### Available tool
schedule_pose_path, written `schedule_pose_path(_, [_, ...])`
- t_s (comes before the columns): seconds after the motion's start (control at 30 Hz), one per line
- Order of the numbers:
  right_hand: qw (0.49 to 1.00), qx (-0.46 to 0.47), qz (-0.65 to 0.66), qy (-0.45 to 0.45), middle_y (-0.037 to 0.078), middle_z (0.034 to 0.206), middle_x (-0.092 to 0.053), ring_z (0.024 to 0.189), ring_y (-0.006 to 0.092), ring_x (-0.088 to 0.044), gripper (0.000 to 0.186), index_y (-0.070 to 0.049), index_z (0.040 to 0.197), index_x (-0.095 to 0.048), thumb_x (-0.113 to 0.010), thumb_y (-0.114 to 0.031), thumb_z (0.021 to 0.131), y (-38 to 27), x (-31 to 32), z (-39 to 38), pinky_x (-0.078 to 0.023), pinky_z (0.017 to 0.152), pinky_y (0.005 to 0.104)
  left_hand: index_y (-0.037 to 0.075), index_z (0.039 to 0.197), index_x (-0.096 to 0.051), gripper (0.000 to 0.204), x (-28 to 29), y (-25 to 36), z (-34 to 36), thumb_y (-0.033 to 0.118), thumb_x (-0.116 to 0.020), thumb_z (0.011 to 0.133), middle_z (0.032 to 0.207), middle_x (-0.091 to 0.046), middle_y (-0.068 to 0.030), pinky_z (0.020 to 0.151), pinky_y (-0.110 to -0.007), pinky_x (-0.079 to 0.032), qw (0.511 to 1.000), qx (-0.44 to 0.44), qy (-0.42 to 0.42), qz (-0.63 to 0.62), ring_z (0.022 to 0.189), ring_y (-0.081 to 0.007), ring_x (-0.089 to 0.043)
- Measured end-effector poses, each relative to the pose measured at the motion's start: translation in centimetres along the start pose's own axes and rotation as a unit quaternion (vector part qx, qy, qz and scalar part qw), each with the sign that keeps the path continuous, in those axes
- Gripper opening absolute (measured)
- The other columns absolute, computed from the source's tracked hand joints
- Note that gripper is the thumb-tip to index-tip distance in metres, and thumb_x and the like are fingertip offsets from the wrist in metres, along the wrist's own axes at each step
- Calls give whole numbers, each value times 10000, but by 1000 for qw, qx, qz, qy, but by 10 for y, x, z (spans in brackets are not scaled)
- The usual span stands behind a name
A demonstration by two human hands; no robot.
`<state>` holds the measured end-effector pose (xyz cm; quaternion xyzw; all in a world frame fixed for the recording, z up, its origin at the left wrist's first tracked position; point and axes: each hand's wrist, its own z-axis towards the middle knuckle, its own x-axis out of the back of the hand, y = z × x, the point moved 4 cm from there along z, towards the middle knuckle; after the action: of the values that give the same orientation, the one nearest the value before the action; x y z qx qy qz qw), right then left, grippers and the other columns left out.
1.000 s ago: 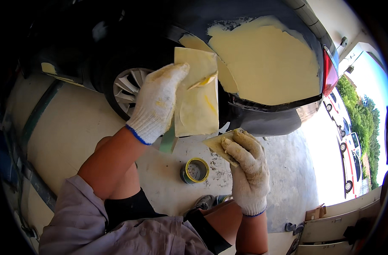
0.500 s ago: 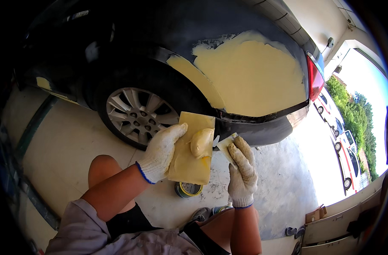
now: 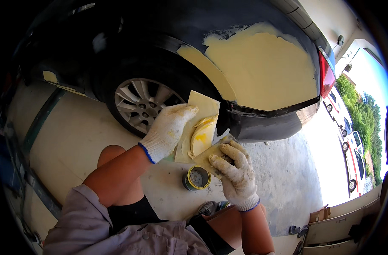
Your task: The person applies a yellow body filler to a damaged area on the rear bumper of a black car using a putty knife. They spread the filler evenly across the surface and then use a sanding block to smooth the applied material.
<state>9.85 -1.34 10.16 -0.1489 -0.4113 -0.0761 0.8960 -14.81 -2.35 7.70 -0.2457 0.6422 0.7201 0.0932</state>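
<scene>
My left hand (image 3: 164,129) in a white glove grips a pale flat rectangular board (image 3: 189,136) that carries a folded mound of cream putty (image 3: 202,134) streaked with bright yellow. My right hand (image 3: 234,178), its glove stained, holds a thin flat spreader (image 3: 209,153) at the lower right of the board, against or very near the putty. Beyond both hands is a dark car's rear quarter with a large smooth cream filler patch (image 3: 266,70) and a narrower patch (image 3: 206,72) along the wheel arch. An open can (image 3: 190,180) stands on the floor below the board.
The car wheel (image 3: 136,106) is behind my left hand. The red tail light (image 3: 326,72) is at the right. A cabinet (image 3: 334,227) with a cardboard box (image 3: 319,214) stands at the lower right. Parked white vehicles (image 3: 353,165) show outside the opening. My bent knees frame the floor (image 3: 287,178).
The board dropped from its raised position, then rose slightly over the last half second. The putty on it now looks folded and streaked. My right hand's spreader has moved left to the board.
</scene>
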Motion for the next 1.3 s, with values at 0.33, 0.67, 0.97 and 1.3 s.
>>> schedule_pose_path(0.33, [998, -42, -48, 8, 166, 1364, -660, 1297, 445, -614, 536, -172, 1299, -787, -738, 40, 809, -20, 5, 33, -534, 1092, 539, -68, 1317, -716, 398, -33, 24, 2, 262, -578, 1142, 1125, -757, -69, 858, -281, -579, 975, -67, -18, 209, 987, -98, -698])
schedule_pose_path(0.67, [940, -110, 275, 168, 219, 1516, -639, 1432, 399, -592, 418, -42, 1361, -762, -646, 88, 981, -15, 31, 37, -479, 1216, 506, 20, 1509, -527, 514, -5, 51, -10, 384, -462, 1151, 1373, -658, -216, 964, -644, -647, 953, -43, 73, -291, 1182, -419, -745])
schedule_pose_path(0.97, [986, -91, 72, 116, 246, 1562, -629, 1518, 448, -526, 429, -27, 1381, -753, -686, 97, 976, 50, -16, -19, -433, 1256, 518, -4, 1548, -512, 524, -26, -52, -26, 348, -356, 1193, 1445, -648, -200, 1092, -504, -604, 879, 147, -121, -438, 1273, -337, -706])
schedule_pose_path(1.3, [998, 0, 48, 29, 184, 1400, -683, 1365, 471, -618, 479, -131, 1238, -807, -746, 93, 818, 13, -4, -9, -538, 1140, 528, -20, 1248, -716, 312, 4, -8, -14, 242, -596, 1131, 1141, -762, -113, 854, -344, -655, 997, 32, 27, -65, 1000, -191, -771])
